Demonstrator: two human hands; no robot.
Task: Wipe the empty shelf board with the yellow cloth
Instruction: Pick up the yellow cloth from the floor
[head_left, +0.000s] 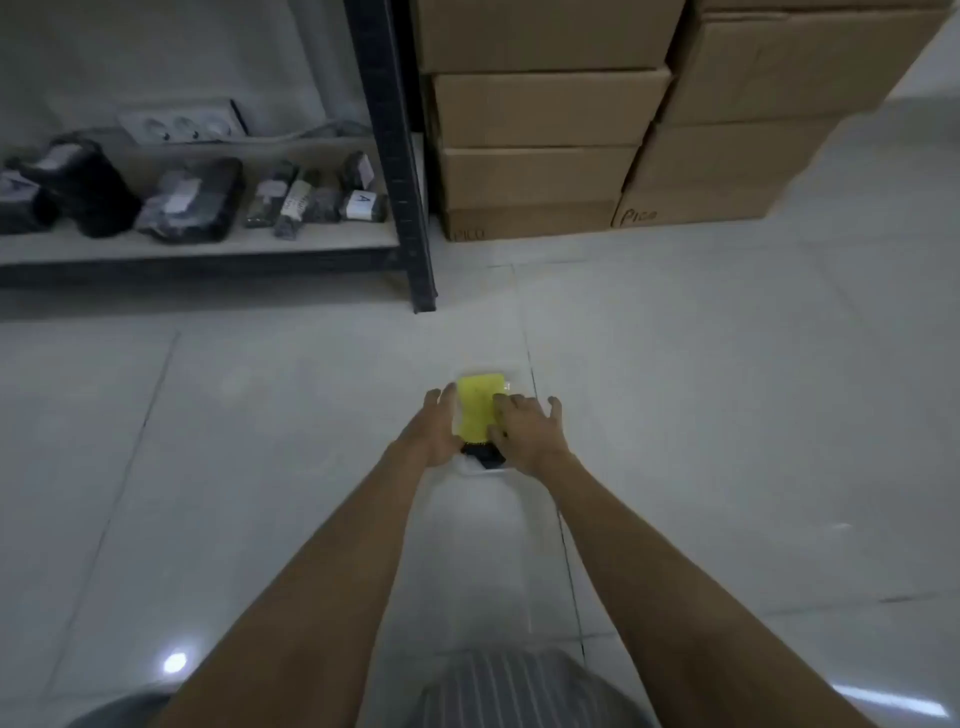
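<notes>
The yellow cloth (479, 410) was a bright, folded rectangle lying flat inside a clear plastic wrapper or tray (480, 470) on the pale tiled floor (727, 389), well in front of the shelving. Its near end carried a dark strip (483, 453), possibly a label or a black backing; the blur made it impossible to say which. Both arms reached straight out toward it. The left hand (434, 428) rested against the cloth's left edge with fingers loosely spread, and the right hand (527, 434) lay over its right side, fingers splayed and partly covering the yellow. Whether either hand actually gripped the cloth or only pressed on the packaging could not be told, since the fingertips and the wrapper's edges merged in the soft focus. To the upper left, a low shelf board (322, 236) on a black metal upright (400, 171) held several dark bagged items (192, 200) with white labels, their contents unreadable, and a white power strip (182, 124) sat behind them. The shelf ran out of view at the left edge. Stacked cardboard boxes (540, 156) stood on the floor just right of the upright, cut off at the top. At the bottom edge a striped garment (509, 691) was partly in view.
</notes>
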